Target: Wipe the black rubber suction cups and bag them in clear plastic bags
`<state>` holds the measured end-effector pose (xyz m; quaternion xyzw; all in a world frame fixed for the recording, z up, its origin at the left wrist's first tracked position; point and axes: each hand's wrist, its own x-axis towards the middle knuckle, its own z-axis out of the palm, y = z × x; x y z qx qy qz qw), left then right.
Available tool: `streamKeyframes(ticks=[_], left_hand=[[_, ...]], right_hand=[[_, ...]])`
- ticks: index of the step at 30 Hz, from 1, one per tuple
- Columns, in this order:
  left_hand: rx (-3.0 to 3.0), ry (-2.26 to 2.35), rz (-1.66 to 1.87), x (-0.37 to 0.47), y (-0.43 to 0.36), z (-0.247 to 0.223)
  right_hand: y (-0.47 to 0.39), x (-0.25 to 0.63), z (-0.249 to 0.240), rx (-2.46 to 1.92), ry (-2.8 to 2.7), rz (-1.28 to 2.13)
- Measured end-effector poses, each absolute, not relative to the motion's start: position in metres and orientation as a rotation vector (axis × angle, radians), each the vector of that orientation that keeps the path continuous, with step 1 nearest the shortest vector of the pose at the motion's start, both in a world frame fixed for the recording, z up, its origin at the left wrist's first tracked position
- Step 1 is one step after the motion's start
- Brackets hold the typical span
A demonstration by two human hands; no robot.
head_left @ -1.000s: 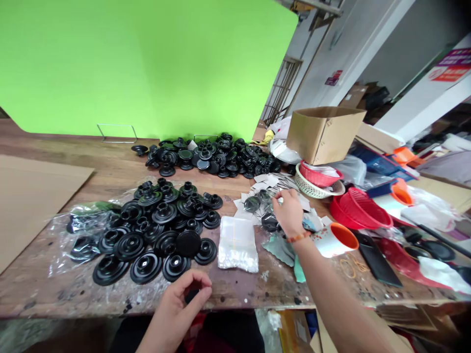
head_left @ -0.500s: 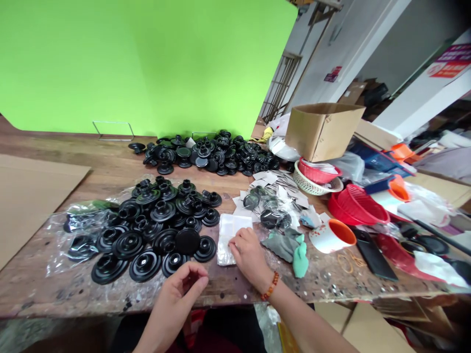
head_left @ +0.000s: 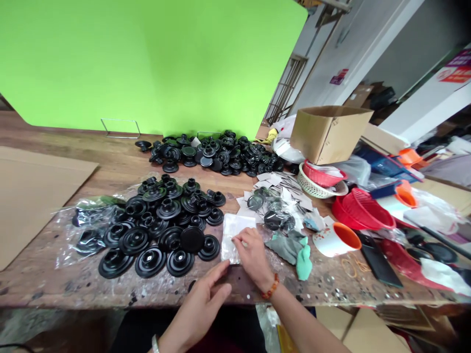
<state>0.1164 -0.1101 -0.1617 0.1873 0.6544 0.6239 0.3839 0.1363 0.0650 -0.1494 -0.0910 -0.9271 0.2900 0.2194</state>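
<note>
A stack of clear plastic bags lies flat near the table's front edge. My right hand rests at its right side, thumb and fingertips pinched together over the bags; whether a bag is between them is too small to tell. Below and left of the stack, my left hand is held with thumb and fingers apart and nothing between them. To the left is a heap of round black plastic parts, some of them on or under clear film. Several bagged black parts lie right of the stack, beside a grey and green cloth.
Behind are a second pile of black parts and a green board. At right stand a cardboard box, red baskets, an orange-white cup and a black phone. Cardboard lies left.
My left hand has moved right, closer to the bags, and its fingers have spread. My right hand's fingers have drawn together over the stack. The view has shifted slightly.
</note>
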Motion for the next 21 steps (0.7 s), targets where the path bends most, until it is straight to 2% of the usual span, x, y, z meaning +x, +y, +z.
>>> streamKeyframes(ticks=[3, 7, 11, 15, 18, 21], left_hand=[[0.395, 1.455, 1.709, 0.115, -0.11, -0.154], [0.251, 1.055, 1.845, 0.11, -0.118, -0.133], [0.113, 1.339, 1.83, 0.105, -0.127, -0.123], [-0.048, 1.511, 1.816, 0.103, -0.13, -0.129], [-0.168, 1.238, 1.877, 0.107, -0.129, -0.134], [-0.228, 0.9, 1.895, 0.115, -0.127, -0.139]], right_hand=[[0.051, 0.156, -0.118, 0.013, -2.418, 0.915], [0.028, 0.182, -0.09, 0.564, -2.5, 0.605], [0.014, 0.185, -0.095, 0.797, -2.606, 0.407], [0.014, 0.18, -0.095, 0.784, -2.618, 0.586], [0.018, 0.173, -0.103, 0.606, -2.582, 0.833], [0.021, 0.167, -0.135, 0.466, -2.472, 0.962]])
